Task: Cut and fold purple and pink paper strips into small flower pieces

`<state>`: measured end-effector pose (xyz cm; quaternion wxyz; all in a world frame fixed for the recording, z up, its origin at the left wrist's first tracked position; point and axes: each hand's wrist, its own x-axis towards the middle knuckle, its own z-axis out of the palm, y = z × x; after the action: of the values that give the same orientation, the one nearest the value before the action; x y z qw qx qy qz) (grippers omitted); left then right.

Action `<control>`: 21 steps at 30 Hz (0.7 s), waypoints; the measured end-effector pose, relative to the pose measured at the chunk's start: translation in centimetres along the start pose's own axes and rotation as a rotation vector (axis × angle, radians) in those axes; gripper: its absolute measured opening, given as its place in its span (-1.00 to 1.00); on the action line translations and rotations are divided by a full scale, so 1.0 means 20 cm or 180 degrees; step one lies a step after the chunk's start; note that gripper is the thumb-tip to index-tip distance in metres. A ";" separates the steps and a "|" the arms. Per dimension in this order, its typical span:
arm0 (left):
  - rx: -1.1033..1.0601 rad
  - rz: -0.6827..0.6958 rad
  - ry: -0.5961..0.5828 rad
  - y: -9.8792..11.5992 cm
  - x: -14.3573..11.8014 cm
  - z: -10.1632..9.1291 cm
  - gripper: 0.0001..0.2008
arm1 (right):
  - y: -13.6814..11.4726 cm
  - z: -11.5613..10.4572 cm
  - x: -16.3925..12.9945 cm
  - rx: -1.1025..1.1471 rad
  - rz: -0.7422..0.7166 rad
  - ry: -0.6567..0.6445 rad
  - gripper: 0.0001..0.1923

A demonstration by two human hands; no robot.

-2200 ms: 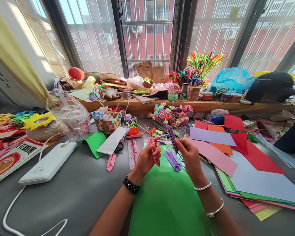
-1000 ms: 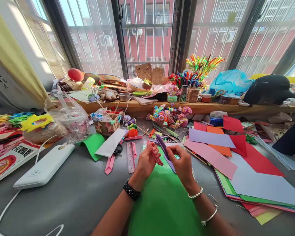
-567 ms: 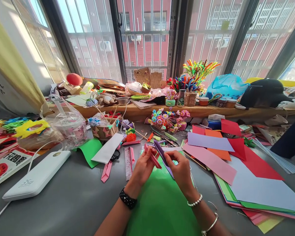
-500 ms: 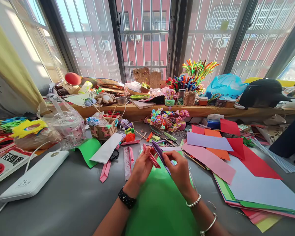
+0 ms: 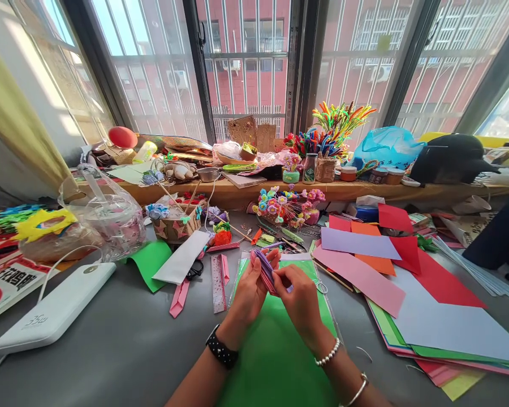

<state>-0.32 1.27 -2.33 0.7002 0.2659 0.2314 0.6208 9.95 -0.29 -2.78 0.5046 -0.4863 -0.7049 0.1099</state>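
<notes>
My left hand [image 5: 249, 294] and my right hand [image 5: 297, 299] meet above a green sheet of paper [image 5: 275, 356] on the grey table [image 5: 110, 350]. Between their fingers they pinch folded paper pieces [image 5: 264, 269], a pink one and a purple one pressed flat together. The left hand grips the pink piece from the left. The right hand's fingertips press on the purple piece from the right. A black watch band sits on my left wrist, bead and metal bracelets on the right.
A ruler [image 5: 218, 275] and pink folded strips [image 5: 178, 297] lie left of my hands. A stack of coloured paper sheets [image 5: 407, 282] spreads to the right. A white power bank [image 5: 53, 312] with a cable lies at the left. Paper flowers [image 5: 286, 203] and craft clutter line the windowsill.
The purple folded piece, held apart in my right hand before, has come against the pink piece in my left hand. Both hands have closed together. The view has shifted slightly.
</notes>
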 end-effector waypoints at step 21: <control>0.0273 0.0015 0.0039 -0.02 0.00 0.00 -0.82 | 0.01 0.01 -0.01 -0.0568 -0.0544 -0.0324 -0.88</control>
<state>-0.04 1.15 -2.68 0.6853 0.2923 0.2615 0.6136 9.89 -0.25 -3.00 0.4304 -0.4612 -0.7754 0.0279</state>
